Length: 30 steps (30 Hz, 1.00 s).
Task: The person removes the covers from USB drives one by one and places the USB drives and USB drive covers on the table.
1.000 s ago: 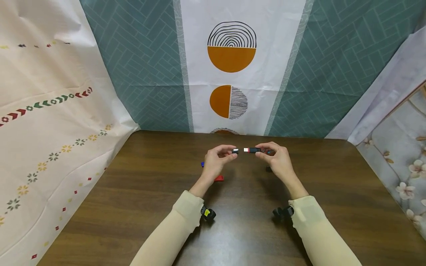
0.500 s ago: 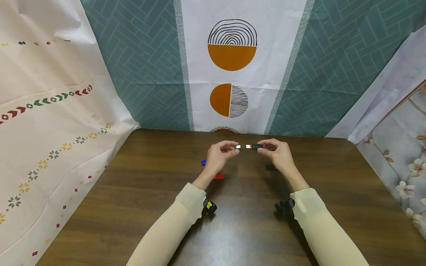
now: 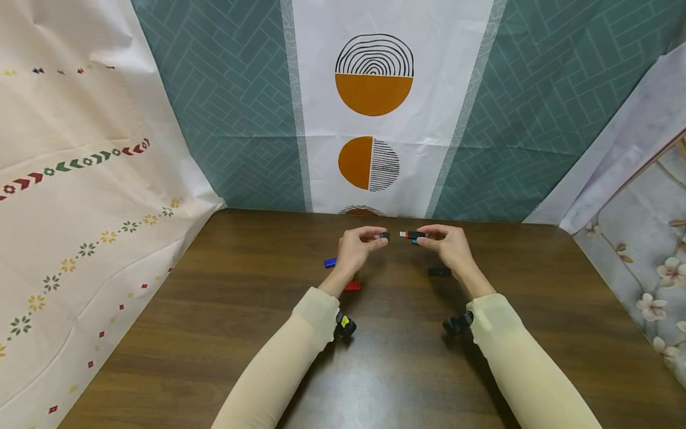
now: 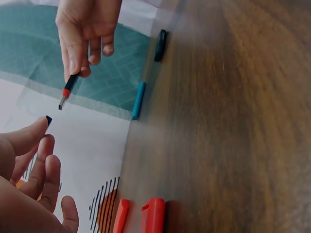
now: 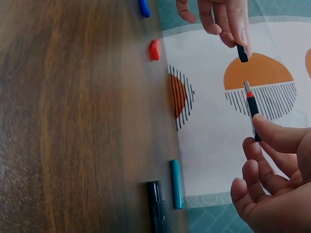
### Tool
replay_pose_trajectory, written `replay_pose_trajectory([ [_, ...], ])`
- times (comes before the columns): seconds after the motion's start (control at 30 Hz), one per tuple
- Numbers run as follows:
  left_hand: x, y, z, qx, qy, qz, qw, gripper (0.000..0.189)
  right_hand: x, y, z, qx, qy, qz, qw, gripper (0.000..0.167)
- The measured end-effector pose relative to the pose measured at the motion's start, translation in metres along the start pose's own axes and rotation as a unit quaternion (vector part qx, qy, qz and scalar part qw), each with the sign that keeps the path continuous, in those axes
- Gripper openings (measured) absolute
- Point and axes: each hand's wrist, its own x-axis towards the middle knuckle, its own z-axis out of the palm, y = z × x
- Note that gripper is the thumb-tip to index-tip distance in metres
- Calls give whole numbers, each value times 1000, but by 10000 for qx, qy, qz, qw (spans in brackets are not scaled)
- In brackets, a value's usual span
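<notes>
USB stick pinched in right hand, plug facing left; black cap pinched in left hand, just apart, over far worktop. Looks like alignment step; calls for straight, coaxial approach next.

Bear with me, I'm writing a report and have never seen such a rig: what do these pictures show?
No machine here: a person works bare-handed. The large picture comes from a camera on the head, looking forward and down; the smaller two come from the left-wrist camera and right-wrist camera. The left grip pinches a black cap-like piece; the right grip holds a black stick with a red band and metal plug. On the brown table lie a blue piece, a teal piece, a long black piece and two red pieces.
</notes>
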Motion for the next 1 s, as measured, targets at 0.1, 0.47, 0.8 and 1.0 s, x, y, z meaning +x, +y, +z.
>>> replay_pose_trajectory([
  [0.1, 3, -2, 2, 65, 17, -31, 10000, 22, 2, 1, 1, -55, -84, 95, 9999, 30],
  [0.47, 14, -5, 6, 383, 130, 3, 9992, 21, 14, 4, 5, 29, -170, 236, 9996, 31],
  [0.8, 25, -10, 5, 314, 64, -196, 9993, 20, 22, 5, 6, -55, -239, 389, 9989, 31],
  [1.0, 31, -11, 4, 237, 51, -356, 9991, 20, 26, 4, 9, -13, -308, 517, 9982, 32],
])
